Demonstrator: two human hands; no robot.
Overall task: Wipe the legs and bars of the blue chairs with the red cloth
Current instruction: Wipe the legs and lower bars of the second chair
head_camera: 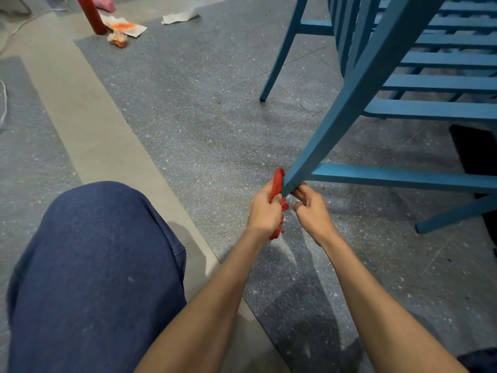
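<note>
Left hand (265, 211) holding one red cloth (277, 181), right hand (312, 211) holding leg (349, 103)

I note red cloth (278, 183) bunched against the foot of the nearest blue chair leg (352, 103); leg slanted, bar (403, 177) joining just above.

I take this for an eatery or canteen: many blue chairs (403, 84) crowd a speckled terrazzo floor (201, 117) littered with orange-stained paper napkins (126, 26).
</note>
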